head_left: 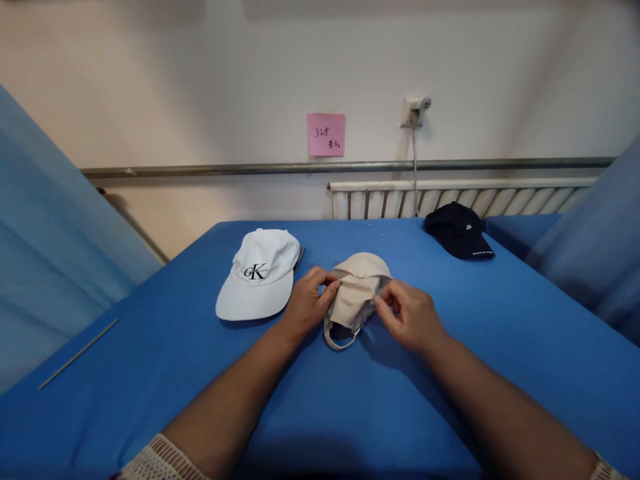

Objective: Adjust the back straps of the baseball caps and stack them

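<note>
A beige baseball cap [356, 293] lies on the blue-covered table, its strap loop toward me and its crown partly pushed in. My left hand [311, 298] pinches the cap's left edge between thumb and fingers. On the opposite edge, my right hand [407, 312] has its thumb and fingers closed on the fabric. Just left of my left hand rests a white baseball cap [263, 270] with dark lettering, brim toward me. Farther back on the right sits a dark navy cap [457, 229], brim pointing right.
A thin stick [79, 353] lies near the left edge of the blue table cover [165, 360]. Blue curtains [45, 233] hang at both sides. Behind stand a wall with a metal rail [225, 170], a radiator [385, 202], a pink note [326, 134] and a plugged-in socket [413, 112].
</note>
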Demonstrator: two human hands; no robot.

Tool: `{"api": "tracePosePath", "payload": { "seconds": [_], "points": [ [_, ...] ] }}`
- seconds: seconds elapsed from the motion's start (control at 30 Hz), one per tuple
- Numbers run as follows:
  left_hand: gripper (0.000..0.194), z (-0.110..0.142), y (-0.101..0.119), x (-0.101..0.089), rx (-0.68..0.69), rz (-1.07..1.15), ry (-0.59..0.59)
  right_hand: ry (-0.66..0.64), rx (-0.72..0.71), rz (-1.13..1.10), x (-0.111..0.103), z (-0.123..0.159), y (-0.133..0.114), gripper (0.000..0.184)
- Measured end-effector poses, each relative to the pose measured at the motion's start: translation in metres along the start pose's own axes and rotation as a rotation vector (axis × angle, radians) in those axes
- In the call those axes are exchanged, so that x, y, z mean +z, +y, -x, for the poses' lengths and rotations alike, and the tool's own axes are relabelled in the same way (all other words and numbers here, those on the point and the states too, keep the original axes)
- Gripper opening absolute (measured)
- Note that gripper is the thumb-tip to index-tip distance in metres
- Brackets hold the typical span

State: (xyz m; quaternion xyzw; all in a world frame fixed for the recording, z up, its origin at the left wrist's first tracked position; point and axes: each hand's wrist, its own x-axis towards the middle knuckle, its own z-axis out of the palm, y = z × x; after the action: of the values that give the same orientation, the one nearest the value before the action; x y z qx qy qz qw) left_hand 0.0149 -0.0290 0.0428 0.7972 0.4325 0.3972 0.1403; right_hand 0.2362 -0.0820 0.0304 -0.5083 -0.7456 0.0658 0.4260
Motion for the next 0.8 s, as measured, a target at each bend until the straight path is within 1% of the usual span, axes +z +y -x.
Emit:
{"api": "tracePosePath", "payload": {
  "seconds": [0.07,0.13,0.23,0.33,0.4,0.47,0.5,0.6,0.63,0.7,0.8],
  "points": [
    [0.016,0.0,0.0,0.001,0.009,-0.013,0.005,-0.13,0.038,0.106,0.005,-0.002,0.001,0.02],
    [0.016,0.001,0.0,0.002,0.012,-0.014,0.013,-0.182,0.105,0.154,0.011,-0.003,0.002,0.021],
    [0.015,0.002,0.001,0.004,0.013,0.004,0.008,-0.153,0.188,0.075,0.021,0.0,0.003,0.016],
    [0.014,0.003,0.001,0.006,0.021,0.02,-0.014,-0.083,0.194,-0.019,0.026,0.002,0.005,0.014],
    [0.014,0.004,0.001,0.007,0.025,0.019,-0.019,-0.063,0.197,-0.037,0.026,0.003,0.005,0.013],
    [0.014,0.004,0.001,0.008,0.023,0.016,-0.002,-0.094,0.216,-0.012,0.025,0.003,0.003,0.01],
    [0.015,0.005,0.0,0.008,0.02,0.017,0.01,-0.128,0.223,0.014,0.025,0.003,0.002,0.013],
    [0.014,0.005,0.0,0.009,0.002,0.025,0.025,-0.241,0.219,0.094,0.03,0.006,0.001,0.034],
    [0.014,0.005,0.001,0.009,-0.006,0.028,0.023,-0.264,0.221,0.112,0.033,0.007,0.001,0.039],
    [0.013,0.005,0.001,0.011,-0.017,0.028,0.015,-0.287,0.234,0.149,0.04,0.009,0.001,0.038],
    [0.012,0.006,0.0,0.013,-0.028,0.011,-0.008,-0.305,0.233,0.202,0.048,0.008,0.002,0.027]
  ]
}}
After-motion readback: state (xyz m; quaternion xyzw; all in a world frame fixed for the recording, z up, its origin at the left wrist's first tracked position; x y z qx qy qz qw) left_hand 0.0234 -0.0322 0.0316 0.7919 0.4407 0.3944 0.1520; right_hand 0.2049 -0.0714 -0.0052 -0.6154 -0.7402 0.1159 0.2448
